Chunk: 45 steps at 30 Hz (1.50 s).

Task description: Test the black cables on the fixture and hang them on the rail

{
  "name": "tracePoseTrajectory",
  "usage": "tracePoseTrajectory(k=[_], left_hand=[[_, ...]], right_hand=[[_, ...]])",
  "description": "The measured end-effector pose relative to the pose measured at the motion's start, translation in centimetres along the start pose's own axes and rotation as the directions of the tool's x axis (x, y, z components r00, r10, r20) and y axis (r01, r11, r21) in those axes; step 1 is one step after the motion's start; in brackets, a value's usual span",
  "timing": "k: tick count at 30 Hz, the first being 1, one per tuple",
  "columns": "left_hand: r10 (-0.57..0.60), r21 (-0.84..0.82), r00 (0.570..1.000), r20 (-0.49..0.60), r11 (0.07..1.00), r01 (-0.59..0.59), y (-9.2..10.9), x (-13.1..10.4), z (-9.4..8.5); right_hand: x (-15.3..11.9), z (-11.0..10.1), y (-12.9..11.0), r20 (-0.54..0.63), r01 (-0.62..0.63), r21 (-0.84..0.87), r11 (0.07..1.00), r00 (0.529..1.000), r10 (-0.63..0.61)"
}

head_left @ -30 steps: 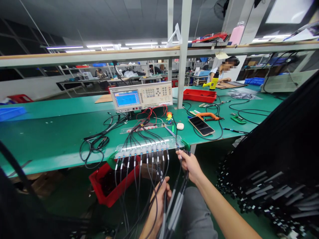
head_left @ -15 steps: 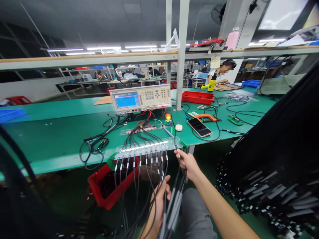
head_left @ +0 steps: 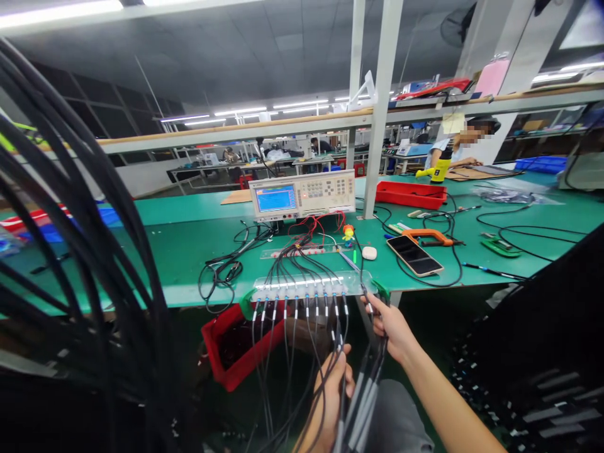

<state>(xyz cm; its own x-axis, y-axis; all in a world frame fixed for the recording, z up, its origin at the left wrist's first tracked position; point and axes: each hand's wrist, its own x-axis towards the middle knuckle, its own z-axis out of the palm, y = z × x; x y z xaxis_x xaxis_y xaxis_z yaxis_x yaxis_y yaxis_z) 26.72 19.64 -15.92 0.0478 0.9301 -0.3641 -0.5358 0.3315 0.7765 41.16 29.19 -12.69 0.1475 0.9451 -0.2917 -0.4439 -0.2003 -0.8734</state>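
Note:
Along the bench's front edge lies a clear plastic strip [head_left: 278, 290] with a row of connectors, where several black cables [head_left: 295, 333] with white labels are plugged in and hang down. My right hand [head_left: 392, 326] is closed on a black cable [head_left: 369, 307] at the strip's right end, its fingers pinching near the tip. Further grey-sleeved cables [head_left: 362, 402] run down below that hand. Lower down, my left hand [head_left: 330, 380] has its fingers curled round black cables with white labels [head_left: 338, 340]. Its palm side is partly hidden by hanging cables.
A bench meter [head_left: 304, 196] with a lit screen stands behind the strip. To the right lie a phone [head_left: 415, 255] and an orange clamp [head_left: 431, 236]. A red bin [head_left: 226, 371] sits below the bench edge. Black cable bundles hang at left [head_left: 94, 251] and right [head_left: 533, 352].
My view has swung left, so the bench and both hands appear further right and the left cable bundle shows more. Both hands keep nearly the same place beside the strip.

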Motion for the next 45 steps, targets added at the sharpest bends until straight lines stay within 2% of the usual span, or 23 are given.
tracePoseTrajectory(k=[8,13,18,22,24,29,33,37,42,45], left_hand=[[-0.036,-0.019,0.999,0.025,0.999,0.037,-0.2,-0.3,-0.1],[-0.016,-0.017,1.0,0.013,1.0,0.016,-0.5,0.3,-0.4],[-0.014,-0.002,1.0,0.027,1.0,0.014,-1.2,1.0,-1.1],[-0.012,0.011,0.998,0.057,1.0,0.012,-1.6,1.0,-1.3],[-0.023,0.025,0.997,0.078,0.999,0.021,-1.6,1.0,-1.3],[-0.061,0.07,0.989,0.134,0.996,0.052,-1.4,1.1,-1.1],[-0.058,0.105,0.99,0.13,0.994,0.044,-1.2,0.9,-0.9],[-0.037,0.127,0.996,0.077,0.992,0.027,-1.3,1.2,-1.1],[-0.016,0.108,0.999,-0.03,0.994,0.019,-1.6,2.0,-2.0],[-0.018,0.087,0.999,-0.032,0.996,0.021,-1.6,1.9,-2.1]], right_hand=[[0.4,0.2,-0.3,0.007,-0.016,-0.07,0.997,1.0,0.017],[0.1,0.2,-0.5,0.001,-0.011,-0.086,0.996,1.0,0.011],[-2.1,-0.8,1.4,0.054,-0.048,-0.149,0.988,0.997,0.057],[-3.3,-2.2,3.2,0.064,-0.156,-0.093,0.983,0.985,0.162],[-3.5,-2.6,3.6,0.097,-0.169,-0.079,0.982,0.979,0.177],[-4.1,-2.2,3.4,0.196,-0.077,-0.211,0.974,0.973,0.119],[-4.4,-1.6,3.6,0.268,0.01,-0.321,0.947,0.96,0.081],[-4.1,-1.4,3.4,0.192,0.044,-0.32,0.946,0.981,0.02],[-2.2,-1.5,1.5,-0.01,0.107,-0.119,0.987,0.994,-0.109],[-1.1,-1.3,0.7,-0.007,0.084,-0.061,0.995,0.996,-0.085]])
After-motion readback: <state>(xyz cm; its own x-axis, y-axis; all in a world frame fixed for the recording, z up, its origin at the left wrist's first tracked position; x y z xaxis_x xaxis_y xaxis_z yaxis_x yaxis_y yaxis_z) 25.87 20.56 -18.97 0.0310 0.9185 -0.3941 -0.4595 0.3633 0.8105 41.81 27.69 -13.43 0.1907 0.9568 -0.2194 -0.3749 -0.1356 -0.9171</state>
